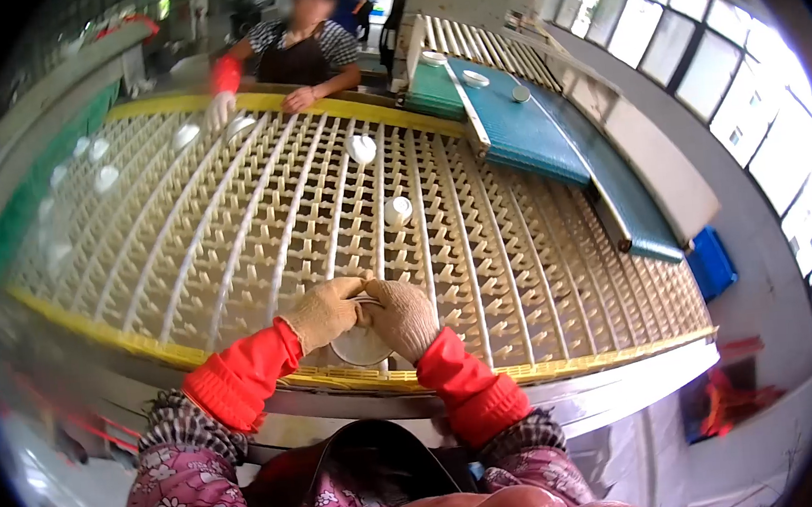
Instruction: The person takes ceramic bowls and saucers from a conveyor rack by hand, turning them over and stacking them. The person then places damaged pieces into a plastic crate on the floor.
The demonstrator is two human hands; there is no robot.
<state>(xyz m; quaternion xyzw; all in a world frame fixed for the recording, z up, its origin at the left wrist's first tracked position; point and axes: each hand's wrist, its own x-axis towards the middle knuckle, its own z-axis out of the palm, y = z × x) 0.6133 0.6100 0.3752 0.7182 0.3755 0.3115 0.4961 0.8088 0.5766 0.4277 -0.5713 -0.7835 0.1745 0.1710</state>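
Both my hands wear tan knitted gloves and meet at the front edge of a pale conveyor rack (467,239). My left hand (323,315) and my right hand (402,319) are closed at the rim of a small pale dish, which they partly cover. Below them a round whitish dish (360,347) rests near the yellow front edge. Farther up the rack stand a white cup (398,210) and another white piece (361,149).
Across the rack a co-worker (300,62) reaches toward white bowls at the far left. Blue-green belts (530,134) with a few small dishes extend at the upper right. A blue bin (712,264) stands beyond the rack's right end.
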